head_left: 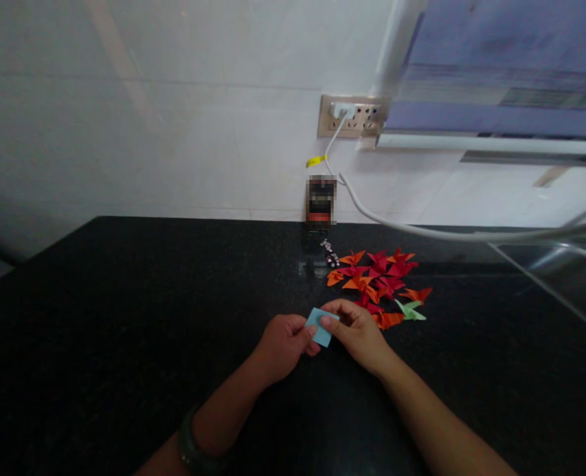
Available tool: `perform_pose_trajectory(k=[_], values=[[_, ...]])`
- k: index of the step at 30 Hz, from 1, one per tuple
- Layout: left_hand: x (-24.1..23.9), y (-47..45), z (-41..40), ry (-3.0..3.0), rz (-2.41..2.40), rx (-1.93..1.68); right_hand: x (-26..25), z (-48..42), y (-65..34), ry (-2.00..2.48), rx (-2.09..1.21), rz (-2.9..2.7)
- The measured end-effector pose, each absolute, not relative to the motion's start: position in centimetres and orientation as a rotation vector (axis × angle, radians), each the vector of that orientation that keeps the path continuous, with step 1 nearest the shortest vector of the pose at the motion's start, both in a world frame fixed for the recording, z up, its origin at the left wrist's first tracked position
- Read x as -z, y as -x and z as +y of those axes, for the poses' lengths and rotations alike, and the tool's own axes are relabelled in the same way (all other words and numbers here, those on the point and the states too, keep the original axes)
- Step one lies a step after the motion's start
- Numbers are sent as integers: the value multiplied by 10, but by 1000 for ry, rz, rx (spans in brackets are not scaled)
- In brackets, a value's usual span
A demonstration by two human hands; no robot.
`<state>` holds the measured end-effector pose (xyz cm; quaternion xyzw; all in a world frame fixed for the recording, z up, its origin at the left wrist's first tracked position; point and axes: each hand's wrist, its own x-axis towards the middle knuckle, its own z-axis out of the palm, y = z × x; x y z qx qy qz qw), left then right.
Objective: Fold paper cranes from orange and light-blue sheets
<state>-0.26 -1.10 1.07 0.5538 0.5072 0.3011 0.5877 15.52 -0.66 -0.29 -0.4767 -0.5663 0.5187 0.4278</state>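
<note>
A small light-blue square of folded paper point(324, 336) is held between both hands, just above the dark countertop. My left hand point(286, 344) pinches its left side, thumb on top. Opposite it, my right hand point(355, 330) grips the upper right part with the thumb pressed on the face of the paper and the fingers behind. Beyond my right hand lie several folded paper cranes point(372, 281) in red and orange. One pale green crane point(411, 310) rests at the right side of that group.
The black countertop point(124, 317) runs back to a tiled wall. A blurred dark box point(321, 201) leans there, with a beaded string point(329, 252) before it. A white cable point(397, 227) stretches rightward, and a plugged-in charger point(341, 110) sits in the wall socket.
</note>
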Motion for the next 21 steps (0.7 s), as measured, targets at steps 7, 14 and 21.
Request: perform_pose_trajectory(k=[7,14,21], values=[[-11,5,-5,-854,1121,-886,-2,-10,-157,1012,-647,-1733],[-13,7,-5,-593,929,-937,0,-12,-158,964,-429,-1912],[-10,6,-6,-615,933,-963,2,-14,-155,964,-301,-2002]])
